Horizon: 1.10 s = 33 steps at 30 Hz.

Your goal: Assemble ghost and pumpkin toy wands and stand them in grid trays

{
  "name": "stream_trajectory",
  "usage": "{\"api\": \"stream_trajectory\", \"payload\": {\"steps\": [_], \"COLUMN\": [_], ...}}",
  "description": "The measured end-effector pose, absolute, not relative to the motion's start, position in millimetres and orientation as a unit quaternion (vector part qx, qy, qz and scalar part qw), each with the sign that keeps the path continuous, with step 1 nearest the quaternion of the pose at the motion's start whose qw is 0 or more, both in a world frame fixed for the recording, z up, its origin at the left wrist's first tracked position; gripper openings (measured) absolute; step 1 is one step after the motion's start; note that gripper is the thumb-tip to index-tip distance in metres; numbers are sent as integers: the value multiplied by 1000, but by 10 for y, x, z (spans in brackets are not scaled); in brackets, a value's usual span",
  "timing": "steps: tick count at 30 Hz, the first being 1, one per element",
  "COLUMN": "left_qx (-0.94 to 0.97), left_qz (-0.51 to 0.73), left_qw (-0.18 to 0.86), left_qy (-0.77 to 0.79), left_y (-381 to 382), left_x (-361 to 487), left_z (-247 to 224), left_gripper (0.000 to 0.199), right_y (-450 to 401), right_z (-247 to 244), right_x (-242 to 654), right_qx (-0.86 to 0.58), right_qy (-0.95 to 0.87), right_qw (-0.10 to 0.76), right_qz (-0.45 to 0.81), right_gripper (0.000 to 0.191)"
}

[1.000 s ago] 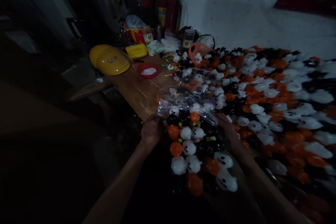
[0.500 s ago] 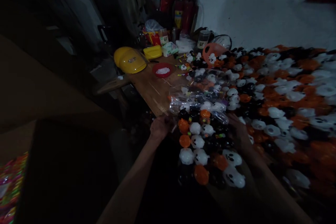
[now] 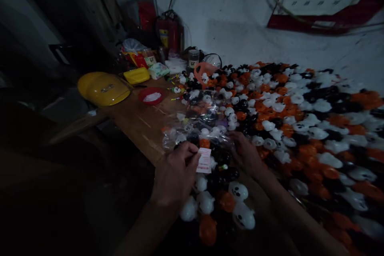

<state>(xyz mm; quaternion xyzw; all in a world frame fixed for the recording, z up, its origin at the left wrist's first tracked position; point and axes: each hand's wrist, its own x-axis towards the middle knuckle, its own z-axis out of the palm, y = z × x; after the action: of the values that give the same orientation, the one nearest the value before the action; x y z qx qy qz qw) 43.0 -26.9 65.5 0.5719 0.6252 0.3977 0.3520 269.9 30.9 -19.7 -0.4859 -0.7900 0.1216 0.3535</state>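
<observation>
My left hand (image 3: 180,164) pinches a small white slip of paper with reddish print (image 3: 204,161) between thumb and fingers, above the toys. At the right end of a clear plastic bag (image 3: 172,134), my right hand (image 3: 244,150) has its fingers closed on the film, partly hidden in the dim light. Black, orange and white figures show through and around the bag. Nearer to me, between my forearms, sit more round toys: a white ghost-faced piece (image 3: 243,215), an orange one (image 3: 207,230) and several black ones.
A large heap of orange, black and white toys (image 3: 282,108) covers the right side. On the wooden table (image 3: 135,118) stand a red dish with white slips (image 3: 151,96), a yellow helmet (image 3: 103,88), a yellow box (image 3: 136,76) and a jar (image 3: 193,58). Fire extinguishers (image 3: 172,34) stand behind.
My left hand has come up and rightward over the toys, bringing the paper slip into clear sight. My right hand remains by the bag's right end. The view has swung to the right.
</observation>
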Motion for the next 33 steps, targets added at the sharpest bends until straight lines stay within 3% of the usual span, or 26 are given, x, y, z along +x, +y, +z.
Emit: {"api": "stream_trajectory", "payload": {"steps": [2,6,11,17,20,25,33], "left_qx": [605,623,626,618,598,545,477], "left_qz": [369,303,295,368,339,393,508], "left_qw": [259,140,109,46,102,350,308], "left_qy": [656,708,714,693,719,652,648], "left_y": [-218,-150,-130,-99,-136,-223,-44], "left_x": [562,642,665,302,-68,-326,-103], "left_z": [610,464,415,590,508,96,-217], "left_gripper": [5,22,29,21,28,33,30], "right_y": [302,300,249,192,190,197,117], "right_z": [-150,-85,-42,27,74,43,11], "right_x": [2713,2721,2704,2713,2727,2740,2696], "right_qx": [-480,-447,-382,-392,-377,-366,-403], "right_qy": [-795,-803,-836,-826,-837,-840,-816], "right_qw": [348,371,375,396,385,380,373], "right_qz": [128,133,121,88,98,129,182], "right_gripper": [26,23,12,6,9,14,21]}}
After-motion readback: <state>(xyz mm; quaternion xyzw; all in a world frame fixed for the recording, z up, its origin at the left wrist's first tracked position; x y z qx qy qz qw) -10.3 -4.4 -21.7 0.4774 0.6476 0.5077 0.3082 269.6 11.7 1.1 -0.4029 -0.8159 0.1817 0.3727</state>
